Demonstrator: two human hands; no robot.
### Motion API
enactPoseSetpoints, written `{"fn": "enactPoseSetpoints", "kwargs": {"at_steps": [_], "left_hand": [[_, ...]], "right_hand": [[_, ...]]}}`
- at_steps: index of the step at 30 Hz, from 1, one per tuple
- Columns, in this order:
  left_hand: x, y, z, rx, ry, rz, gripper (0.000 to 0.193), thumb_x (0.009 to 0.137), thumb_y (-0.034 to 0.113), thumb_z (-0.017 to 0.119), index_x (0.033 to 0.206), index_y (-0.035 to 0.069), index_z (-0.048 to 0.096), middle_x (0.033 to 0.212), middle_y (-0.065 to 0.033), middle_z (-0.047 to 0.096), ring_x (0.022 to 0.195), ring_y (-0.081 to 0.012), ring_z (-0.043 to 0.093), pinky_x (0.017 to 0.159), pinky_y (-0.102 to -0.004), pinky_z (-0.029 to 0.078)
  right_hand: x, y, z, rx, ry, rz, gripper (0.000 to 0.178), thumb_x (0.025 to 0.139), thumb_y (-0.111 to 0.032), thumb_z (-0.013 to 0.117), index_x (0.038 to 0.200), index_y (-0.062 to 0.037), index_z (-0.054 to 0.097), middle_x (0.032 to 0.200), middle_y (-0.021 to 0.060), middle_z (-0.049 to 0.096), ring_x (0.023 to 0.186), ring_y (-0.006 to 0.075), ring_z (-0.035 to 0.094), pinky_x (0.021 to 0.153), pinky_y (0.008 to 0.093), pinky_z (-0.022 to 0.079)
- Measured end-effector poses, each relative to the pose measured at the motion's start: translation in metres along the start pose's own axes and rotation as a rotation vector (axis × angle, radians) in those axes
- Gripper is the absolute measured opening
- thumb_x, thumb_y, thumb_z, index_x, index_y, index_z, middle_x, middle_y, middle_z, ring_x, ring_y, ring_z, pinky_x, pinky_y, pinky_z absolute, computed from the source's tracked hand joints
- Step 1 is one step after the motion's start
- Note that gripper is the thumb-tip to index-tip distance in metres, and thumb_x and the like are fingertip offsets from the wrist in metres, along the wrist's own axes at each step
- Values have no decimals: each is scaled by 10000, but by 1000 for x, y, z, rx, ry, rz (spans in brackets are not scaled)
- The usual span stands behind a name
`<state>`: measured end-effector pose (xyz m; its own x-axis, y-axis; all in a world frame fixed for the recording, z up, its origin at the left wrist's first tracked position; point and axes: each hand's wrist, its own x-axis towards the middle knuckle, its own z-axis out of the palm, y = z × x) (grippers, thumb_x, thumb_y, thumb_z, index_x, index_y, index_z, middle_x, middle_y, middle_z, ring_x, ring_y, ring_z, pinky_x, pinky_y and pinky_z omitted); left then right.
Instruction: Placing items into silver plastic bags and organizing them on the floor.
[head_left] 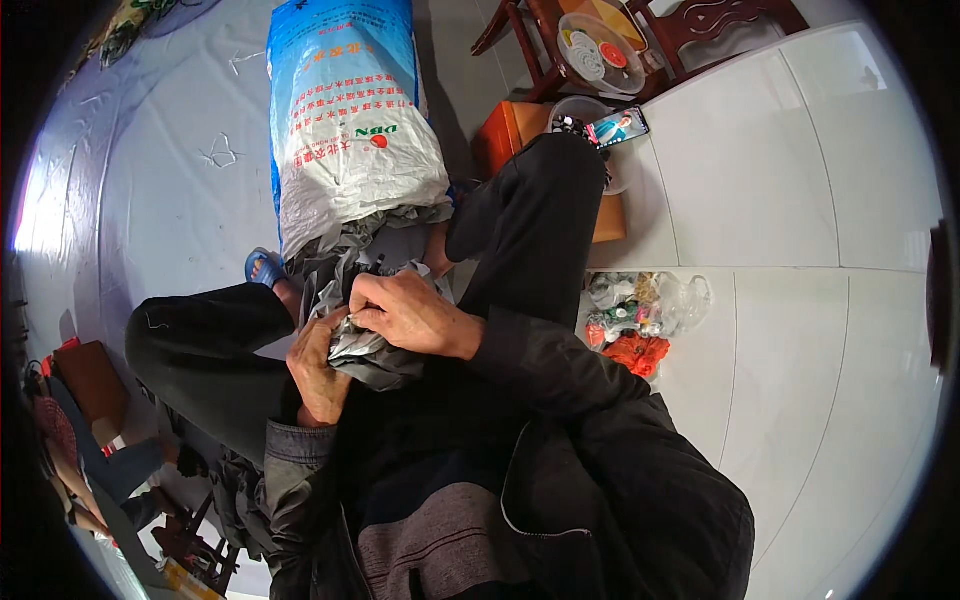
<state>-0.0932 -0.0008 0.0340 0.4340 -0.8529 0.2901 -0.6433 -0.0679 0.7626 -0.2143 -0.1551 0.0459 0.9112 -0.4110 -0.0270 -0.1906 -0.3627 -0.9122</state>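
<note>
Above my lap, a bunched piece of thin grey sheet material (378,372), cloth or plastic, lies between my two hands. My left hand (318,370) grips its left edge with curled fingers. Close against it, my right hand (415,315) pinches the same material from above, thumb and forefinger meeting near the left fingertips. Any small item within the pinch is hidden. Beyond my hands, more crumpled grey material spills from the mouth of a large blue and white woven sack (360,185), which lies on the floor between my feet.
At upper right, a phone (620,128) leans by a clear tub, next to an orange box-like stool (510,135). A tub of colourful items (600,55) rests by wooden chairs. Plastic bags (640,310) lie on white tiles at right. Another person's legs (125,470) show at lower left.
</note>
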Motion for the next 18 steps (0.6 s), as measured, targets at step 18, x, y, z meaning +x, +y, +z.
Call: {"fn": "enactPoseSetpoints", "kwargs": {"at_steps": [18], "left_hand": [[2, 27, -22, 65, -260, 102, 468, 637, -53, 718, 1094, 35, 664, 980, -144, 706, 823, -335, 677, 703, -398, 530]], "right_hand": [[67, 8, -32, 288, -152, 169, 180, 918, -119, 583, 946, 33, 674, 814, 136, 734, 678, 217, 730, 580, 352, 576]]}}
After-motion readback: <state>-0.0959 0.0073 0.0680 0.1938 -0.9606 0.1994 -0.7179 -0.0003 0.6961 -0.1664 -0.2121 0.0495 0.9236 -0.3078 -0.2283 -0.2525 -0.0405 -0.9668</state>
